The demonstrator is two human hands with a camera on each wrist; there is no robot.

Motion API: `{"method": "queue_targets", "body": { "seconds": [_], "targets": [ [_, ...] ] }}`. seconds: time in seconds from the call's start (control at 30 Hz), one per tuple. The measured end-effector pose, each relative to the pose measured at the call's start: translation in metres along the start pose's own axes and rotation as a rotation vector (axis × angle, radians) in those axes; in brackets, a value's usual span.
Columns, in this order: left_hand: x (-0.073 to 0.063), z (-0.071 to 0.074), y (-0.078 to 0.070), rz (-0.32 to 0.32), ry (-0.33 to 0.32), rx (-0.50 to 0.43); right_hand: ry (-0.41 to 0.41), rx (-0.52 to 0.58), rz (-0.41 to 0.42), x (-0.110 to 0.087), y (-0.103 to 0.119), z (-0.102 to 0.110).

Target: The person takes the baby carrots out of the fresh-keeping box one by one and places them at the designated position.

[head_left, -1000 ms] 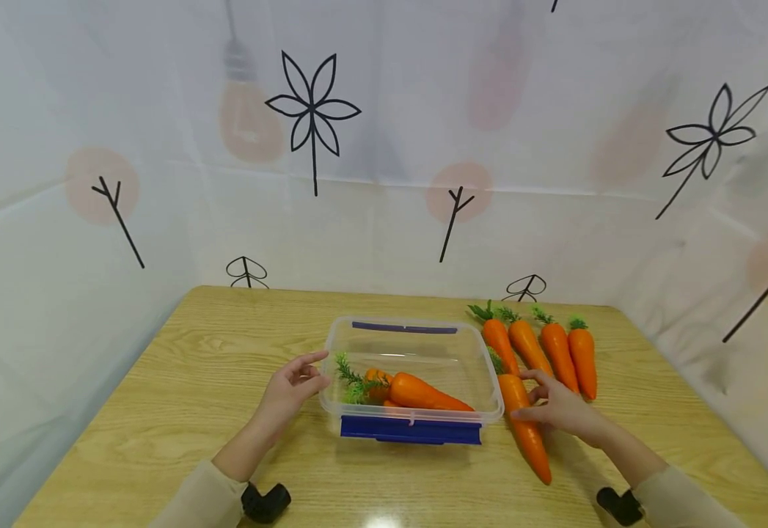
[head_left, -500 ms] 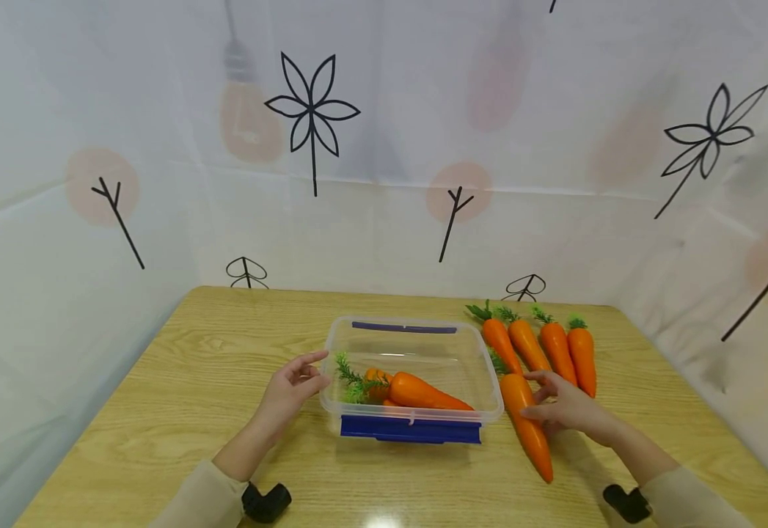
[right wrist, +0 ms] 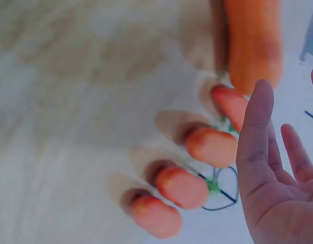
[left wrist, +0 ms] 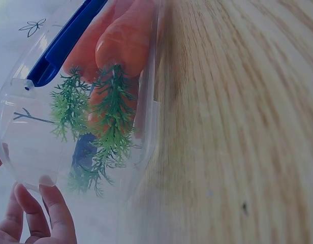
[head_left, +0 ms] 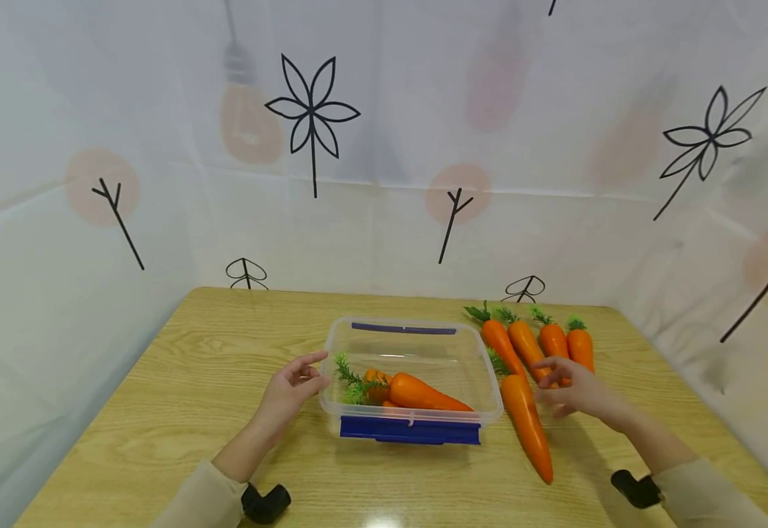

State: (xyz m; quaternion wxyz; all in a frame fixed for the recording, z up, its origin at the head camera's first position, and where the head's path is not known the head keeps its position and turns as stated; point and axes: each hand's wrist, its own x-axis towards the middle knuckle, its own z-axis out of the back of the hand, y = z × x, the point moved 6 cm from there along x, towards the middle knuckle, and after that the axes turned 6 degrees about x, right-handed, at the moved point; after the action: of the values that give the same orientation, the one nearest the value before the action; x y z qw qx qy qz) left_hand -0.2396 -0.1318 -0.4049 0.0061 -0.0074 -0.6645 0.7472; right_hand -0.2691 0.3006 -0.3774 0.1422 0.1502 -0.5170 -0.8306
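Note:
My left hand (head_left: 286,392) is at the left side of a clear plastic box (head_left: 469,352) with blue clips. Its fingertips (left wrist: 47,182) touch the box's rim, fingers loosely bent. Inside the box lie orange carrots (head_left: 423,394) with feathery green tops (left wrist: 116,109). Right of the box a large carrot (head_left: 527,433) lies on the table, its tip toward me. My right hand (head_left: 575,392) hovers just right of that carrot, fingers apart and holding nothing. In the right wrist view the thumb (right wrist: 259,122) overlaps the end of the large carrot (right wrist: 255,46).
Several more carrots (head_left: 553,341) lie in a row behind the right hand, toward the table's far right corner. The wooden table (head_left: 179,396) ends at a white printed cloth (head_left: 384,235). A blue clip (head_left: 410,430) hangs open on the box's near side.
My right hand has let go of the large carrot and drawn back up and to the right. The carrot has shifted slightly right. The left hand and box stay put.

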Motion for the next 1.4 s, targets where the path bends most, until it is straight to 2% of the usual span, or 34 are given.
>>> {"method": "queue_targets", "body": {
  "seconds": [0.23,0.43,1.03,1.4],
  "targets": [
    [0.000,0.000,0.000,0.005,-0.002,-0.002,-0.045,-0.063,0.003,0.003,0.019,0.009],
    [0.000,0.000,0.000,0.002,-0.004,-0.005,-0.034,-0.134,0.022,0.007,0.032,0.012],
    [0.001,0.000,0.001,-0.004,-0.002,-0.009,-0.005,-0.141,0.098,0.021,0.071,0.009],
    [0.001,0.000,0.001,0.003,-0.003,-0.005,0.028,-0.139,0.103,0.032,0.088,0.000]
  ]
}}
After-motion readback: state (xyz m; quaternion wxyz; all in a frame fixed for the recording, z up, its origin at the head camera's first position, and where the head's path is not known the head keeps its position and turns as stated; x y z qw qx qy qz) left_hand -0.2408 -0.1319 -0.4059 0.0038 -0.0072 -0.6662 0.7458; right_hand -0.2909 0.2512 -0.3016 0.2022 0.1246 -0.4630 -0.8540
